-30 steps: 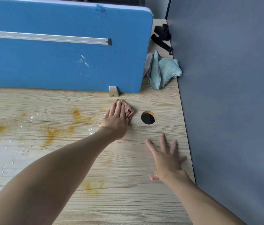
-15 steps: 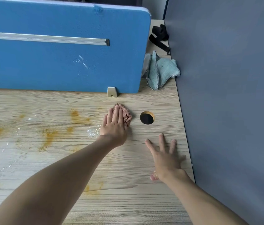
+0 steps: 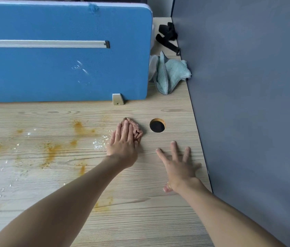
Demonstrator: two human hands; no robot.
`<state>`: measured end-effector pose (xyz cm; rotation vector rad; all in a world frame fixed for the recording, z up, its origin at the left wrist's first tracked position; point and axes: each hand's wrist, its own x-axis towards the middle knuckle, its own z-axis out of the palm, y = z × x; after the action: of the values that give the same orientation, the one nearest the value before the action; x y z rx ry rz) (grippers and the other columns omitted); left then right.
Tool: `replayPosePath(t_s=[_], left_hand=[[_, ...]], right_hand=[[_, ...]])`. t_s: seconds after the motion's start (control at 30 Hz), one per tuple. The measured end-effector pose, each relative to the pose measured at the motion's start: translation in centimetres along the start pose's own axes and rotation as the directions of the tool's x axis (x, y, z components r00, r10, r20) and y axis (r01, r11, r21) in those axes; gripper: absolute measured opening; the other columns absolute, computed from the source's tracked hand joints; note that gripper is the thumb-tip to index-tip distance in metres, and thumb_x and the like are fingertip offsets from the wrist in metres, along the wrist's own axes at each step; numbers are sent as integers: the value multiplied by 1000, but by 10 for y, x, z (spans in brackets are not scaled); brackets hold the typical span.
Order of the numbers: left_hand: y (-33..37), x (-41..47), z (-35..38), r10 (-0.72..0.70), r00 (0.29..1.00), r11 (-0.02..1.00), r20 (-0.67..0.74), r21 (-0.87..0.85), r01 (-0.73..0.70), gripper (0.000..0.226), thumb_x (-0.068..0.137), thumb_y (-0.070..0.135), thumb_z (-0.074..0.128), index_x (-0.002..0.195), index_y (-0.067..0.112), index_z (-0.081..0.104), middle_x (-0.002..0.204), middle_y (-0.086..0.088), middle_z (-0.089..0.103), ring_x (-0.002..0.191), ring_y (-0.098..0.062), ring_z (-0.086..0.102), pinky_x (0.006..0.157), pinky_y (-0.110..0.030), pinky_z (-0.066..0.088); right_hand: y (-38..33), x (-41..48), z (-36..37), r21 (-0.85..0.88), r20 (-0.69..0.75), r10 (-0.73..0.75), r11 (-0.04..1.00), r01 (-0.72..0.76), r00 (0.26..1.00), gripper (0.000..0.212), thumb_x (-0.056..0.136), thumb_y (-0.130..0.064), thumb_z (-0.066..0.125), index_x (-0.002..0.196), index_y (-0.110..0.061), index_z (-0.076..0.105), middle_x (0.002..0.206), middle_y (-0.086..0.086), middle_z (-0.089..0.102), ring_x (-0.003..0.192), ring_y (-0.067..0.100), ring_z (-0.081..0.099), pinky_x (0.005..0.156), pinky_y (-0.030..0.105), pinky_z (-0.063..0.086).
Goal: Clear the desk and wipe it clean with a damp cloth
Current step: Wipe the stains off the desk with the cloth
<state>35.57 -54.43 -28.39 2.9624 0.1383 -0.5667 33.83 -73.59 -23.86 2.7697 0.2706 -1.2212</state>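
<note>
Our left hand (image 3: 122,148) presses the pink cloth (image 3: 137,129) flat on the table (image 3: 140,220), just beside the round hole (image 3: 157,125). Its grip is wide, with straight fingers. Our right hand (image 3: 180,166) lies on the table, grip wide, holding nothing. Orange stains (image 3: 51,152) lie to the left.

Bright, even daylight; soft shadows, sharp focus (edges bend slightly)

You can sweep along the worktop's (image 3: 140,220) near edge and leftward over flat orange stains (image 3: 51,152). The blue screen (image 3: 51,72) walls the far edge, the grey panel (image 3: 247,104) the right edge; a teal cloth (image 3: 171,73) and black strap (image 3: 167,38) fill the far-right corner gap.
</note>
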Motion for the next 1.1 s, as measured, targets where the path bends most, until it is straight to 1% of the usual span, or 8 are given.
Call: replayPosePath(t_s=[0.1, 0.23, 0.3, 0.37, 0.57, 0.77, 0.97, 1.1], left_hand=[[-12, -7, -2, 48, 999, 999, 10, 16, -48, 64, 104, 40, 9, 155, 10, -17, 162, -5, -27, 149, -21, -24, 124, -39, -7], [-6, 1, -9, -27, 999, 999, 37, -38, 28, 64, 104, 37, 12, 155, 10, -18, 162, -6, -26, 149, -24, -24, 123, -40, -9], [-2, -5, -4, -22, 999, 999, 28, -34, 23, 64, 104, 38, 11, 155, 10, -17, 162, -6, -27, 149, -25, -25, 123, -41, -9], [-5, -16, 1, 18, 1000, 1000, 11, 3, -18, 65, 104, 41, 9, 155, 10, -16, 162, -6, -26, 149, -25, -24, 124, -41, -7], [-13, -7, -2, -3, 999, 999, 48, -48, 5, 68, 103, 42, 11, 154, 9, -18, 162, -6, -27, 149, -23, -24, 124, -43, -4], [-12, -36, 10, 19, 1000, 997, 20, 74, -21, 66, 103, 42, 6, 152, 6, -22, 159, -9, -31, 148, -26, -28, 124, -41, -8], [-32, -19, 3, -26, 1000, 999, 1, 27, 26, 66, 103, 41, 11, 155, 10, -16, 163, -6, -25, 150, -22, -22, 124, -40, -7], [-17, -37, 9, -22, 1000, 999, 14, 27, 22, 65, 103, 40, 8, 151, 9, -22, 160, -8, -29, 148, -26, -27, 124, -42, -8]], right_hand=[[0, -4, -2, 1, 6, -9, 1000, 9, 1000, 133, 73, -41, 87, 149, -53, -21, 156, 3, -43, 146, 51, -22, 104, 78, 25], [-5, -8, -2, -87, -37, -19, 996, 16, 999, 133, 71, -46, 87, 152, -45, -18, 160, 10, -35, 146, 53, -18, 106, 80, 18], [-12, -9, -1, -21, -16, -56, 998, 55, 998, 133, 71, -45, 87, 154, -41, -17, 160, 12, -34, 145, 53, -21, 105, 82, 18], [-20, -8, -2, 57, 21, -66, 996, 65, 998, 132, 72, -48, 86, 154, -42, -17, 158, 13, -37, 143, 55, -24, 103, 83, 19], [-37, -1, 6, -13, -30, 9, 1000, -10, 1000, 132, 73, -51, 84, 151, -44, -22, 158, 19, -35, 143, 59, -17, 100, 82, 28], [-36, -2, 3, 3, -25, 17, 1000, -17, 1000, 133, 73, -47, 85, 151, -45, -23, 158, 19, -35, 143, 59, -18, 101, 82, 26], [-37, -2, 4, 11, -21, 11, 1000, -11, 1000, 134, 73, -46, 85, 151, -45, -24, 158, 18, -36, 143, 58, -20, 102, 82, 24], [-36, -2, 3, 22, -22, 19, 1000, -18, 1000, 134, 73, -45, 85, 150, -46, -25, 157, 18, -38, 143, 58, -20, 102, 82, 24]])
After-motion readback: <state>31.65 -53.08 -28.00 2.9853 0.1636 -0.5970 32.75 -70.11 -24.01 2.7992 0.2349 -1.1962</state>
